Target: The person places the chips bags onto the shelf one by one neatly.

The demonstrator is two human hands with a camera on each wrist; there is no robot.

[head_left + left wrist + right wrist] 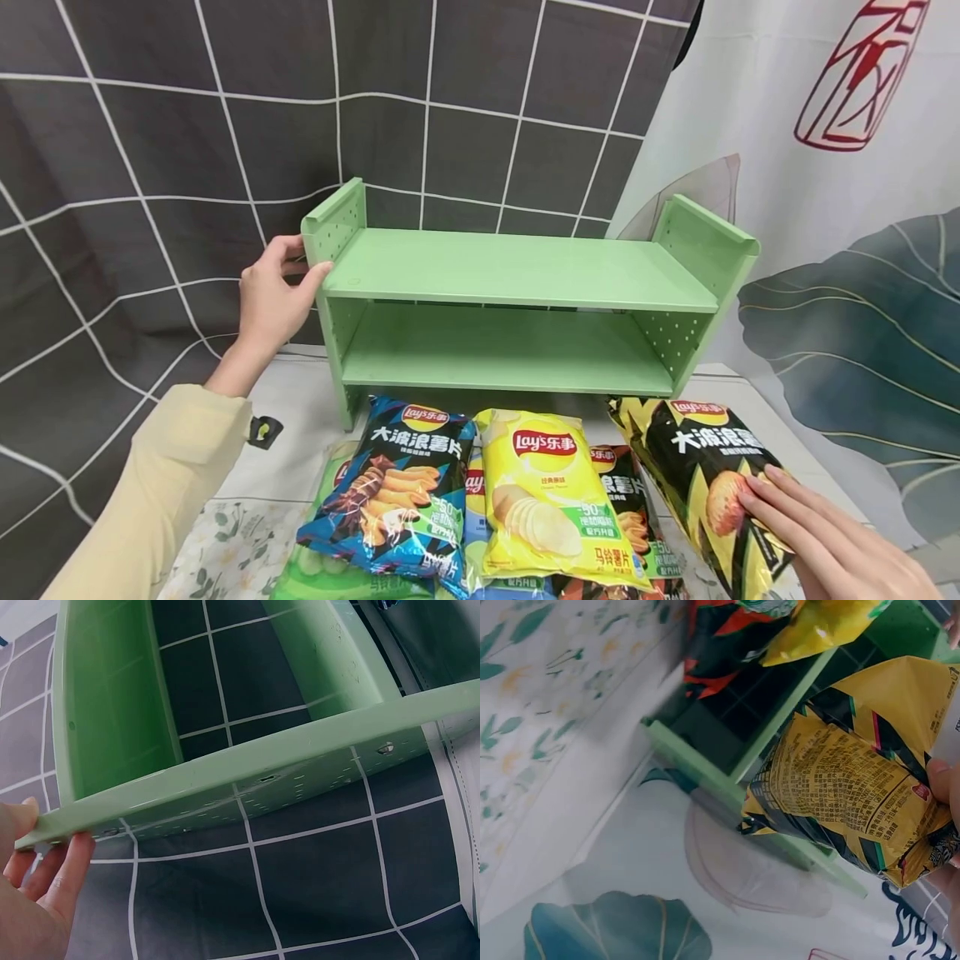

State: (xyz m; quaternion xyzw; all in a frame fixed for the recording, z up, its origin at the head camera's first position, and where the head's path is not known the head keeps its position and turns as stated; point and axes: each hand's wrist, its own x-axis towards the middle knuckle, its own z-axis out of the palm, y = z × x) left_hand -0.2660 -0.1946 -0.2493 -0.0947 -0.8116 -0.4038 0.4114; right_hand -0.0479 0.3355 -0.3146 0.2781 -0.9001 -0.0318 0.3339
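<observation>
A green two-tier shelf rack (517, 271) stands against the dark grid cloth. My left hand (273, 292) grips the upper edge of its left side panel, thumb on the inner face. In the left wrist view, the fingers (69, 874) lie on the panel's outer side. My right hand (847, 546) holds a black-and-gold bag of Lay's potato chips (716, 462), tilted, in front of the rack's right end. From the right wrist view, the bag's printed back (847, 787) shows, with the thumb (939, 778) pressing its lower part.
Several chip bags lie piled before the rack: a blue one (393, 492) and a yellow one (551, 500) on top, with a green one (307, 567) and a black-and-red one (626, 492) partly beneath. A small black object (264, 432) lies left of the rack.
</observation>
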